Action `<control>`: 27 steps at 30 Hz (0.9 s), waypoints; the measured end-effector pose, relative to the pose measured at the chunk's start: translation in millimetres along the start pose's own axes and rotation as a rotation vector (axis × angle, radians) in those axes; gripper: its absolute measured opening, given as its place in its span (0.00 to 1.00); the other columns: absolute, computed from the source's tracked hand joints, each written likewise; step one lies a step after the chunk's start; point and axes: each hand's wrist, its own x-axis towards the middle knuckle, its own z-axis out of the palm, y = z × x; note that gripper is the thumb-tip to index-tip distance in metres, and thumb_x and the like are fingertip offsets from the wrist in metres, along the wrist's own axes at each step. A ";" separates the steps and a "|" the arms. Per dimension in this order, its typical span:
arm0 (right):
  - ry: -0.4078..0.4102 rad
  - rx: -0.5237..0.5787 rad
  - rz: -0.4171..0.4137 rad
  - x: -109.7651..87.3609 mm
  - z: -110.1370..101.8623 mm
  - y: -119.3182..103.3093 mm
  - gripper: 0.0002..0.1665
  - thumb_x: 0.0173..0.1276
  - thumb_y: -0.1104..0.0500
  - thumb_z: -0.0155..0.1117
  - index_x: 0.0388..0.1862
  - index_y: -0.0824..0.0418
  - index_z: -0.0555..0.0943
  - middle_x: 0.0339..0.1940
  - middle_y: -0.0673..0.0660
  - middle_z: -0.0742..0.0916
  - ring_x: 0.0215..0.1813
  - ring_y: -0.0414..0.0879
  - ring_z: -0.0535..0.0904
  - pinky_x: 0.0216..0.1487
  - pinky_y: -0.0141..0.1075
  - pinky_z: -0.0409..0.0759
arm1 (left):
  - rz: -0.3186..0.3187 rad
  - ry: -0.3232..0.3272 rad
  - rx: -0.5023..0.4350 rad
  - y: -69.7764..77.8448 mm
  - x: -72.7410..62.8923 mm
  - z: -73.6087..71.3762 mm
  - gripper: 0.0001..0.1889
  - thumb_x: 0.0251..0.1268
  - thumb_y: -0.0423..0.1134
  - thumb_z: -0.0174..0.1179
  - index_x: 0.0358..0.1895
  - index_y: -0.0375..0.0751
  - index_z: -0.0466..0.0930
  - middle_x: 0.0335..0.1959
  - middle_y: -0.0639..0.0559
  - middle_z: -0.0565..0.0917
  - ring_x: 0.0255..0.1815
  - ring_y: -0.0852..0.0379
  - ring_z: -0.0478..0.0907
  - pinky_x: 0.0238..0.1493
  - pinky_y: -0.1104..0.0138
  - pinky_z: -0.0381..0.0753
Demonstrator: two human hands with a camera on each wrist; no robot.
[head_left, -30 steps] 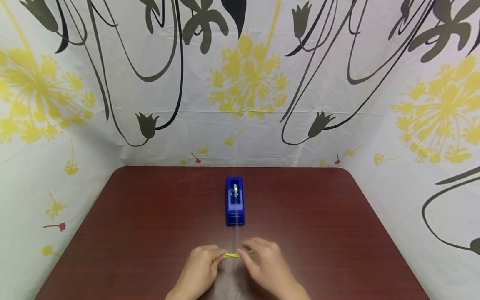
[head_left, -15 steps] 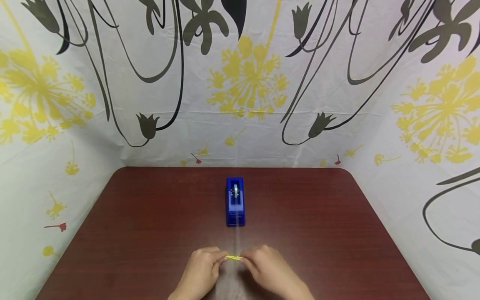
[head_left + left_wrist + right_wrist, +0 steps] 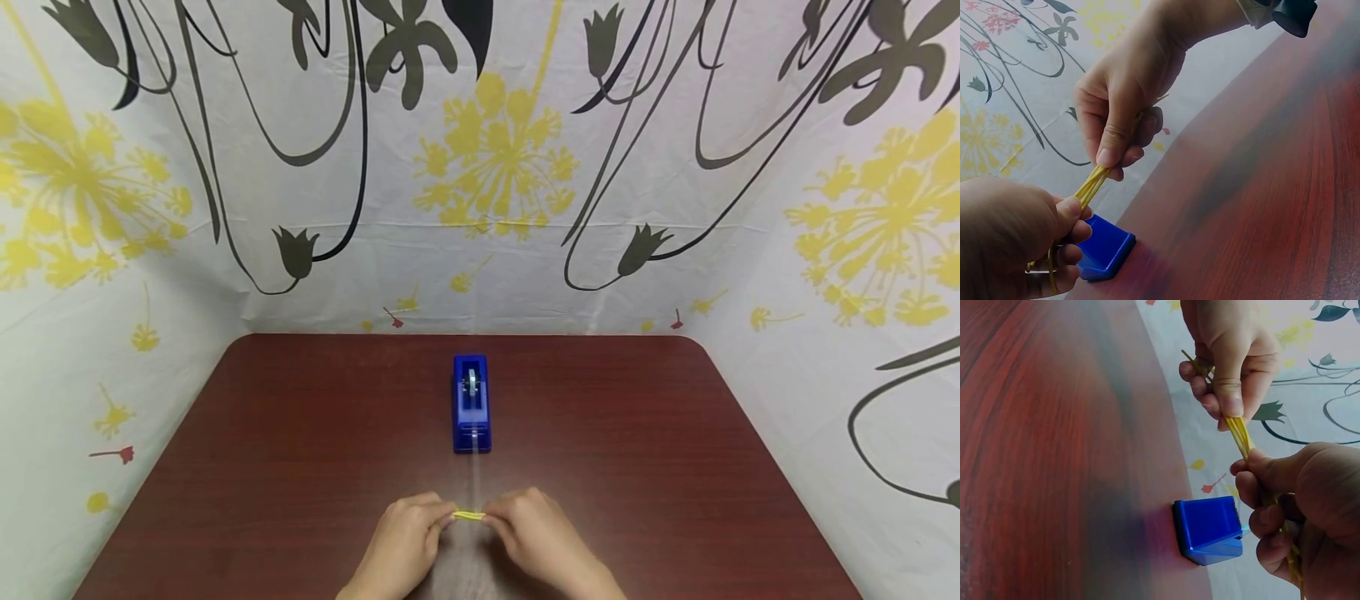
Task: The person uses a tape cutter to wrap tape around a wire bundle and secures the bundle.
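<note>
A small bundle of thin yellow strands (image 3: 469,516) is held lengthwise between both hands, low in the middle of the head view. My left hand (image 3: 405,529) pinches one end between thumb and fingers. The opposite end is gripped by my right hand (image 3: 536,529). Only a short stretch of the yellow bundle (image 3: 1092,186) shows between the thumbs in the left wrist view. Loose yellow ends poke out past the curled fingers of both hands; the parts inside the fists are hidden. Past the hands stands a blue tape dispenser (image 3: 472,404), touched by neither.
The dark reddish-brown table (image 3: 322,417) has rounded far corners. A white cloth (image 3: 480,283) with yellow and grey flower prints surrounds it at the back and sides.
One second ago my right hand's fingers were more spread at the bundle's right end. They have since drawn together on it, and both hands sit slightly lower. The tape dispenser has stayed put.
</note>
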 end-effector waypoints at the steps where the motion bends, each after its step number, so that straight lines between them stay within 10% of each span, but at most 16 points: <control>1: 0.008 0.000 -0.004 -0.5 1.0 0.5 0.04 0.65 0.65 0.71 0.31 0.57 0.89 0.26 0.45 0.87 0.30 0.30 0.80 0.31 0.27 0.79 | -0.007 -0.017 -0.006 0.3 0.1 -0.6 0.05 0.58 0.28 0.70 0.35 0.42 0.89 0.23 0.63 0.76 0.23 0.74 0.65 0.25 0.77 0.70; 11: 0.044 -0.010 -0.012 -2.3 5.6 3.2 0.04 0.64 0.65 0.71 0.31 0.57 0.89 0.27 0.44 0.87 0.31 0.32 0.81 0.31 0.26 0.79 | -0.075 -0.151 0.025 3.1 4.4 -6.9 0.06 0.68 0.36 0.65 0.42 0.48 0.89 0.27 0.69 0.74 0.25 0.73 0.66 0.27 0.69 0.72; 27: 0.036 0.025 0.021 -1.6 8.6 4.5 0.03 0.66 0.62 0.71 0.32 0.56 0.88 0.28 0.42 0.86 0.30 0.29 0.78 0.32 0.27 0.77 | -0.013 -0.163 0.165 5.1 10.5 -0.7 0.05 0.69 0.44 0.64 0.36 0.54 0.89 0.29 0.68 0.81 0.33 0.66 0.78 0.40 0.61 0.78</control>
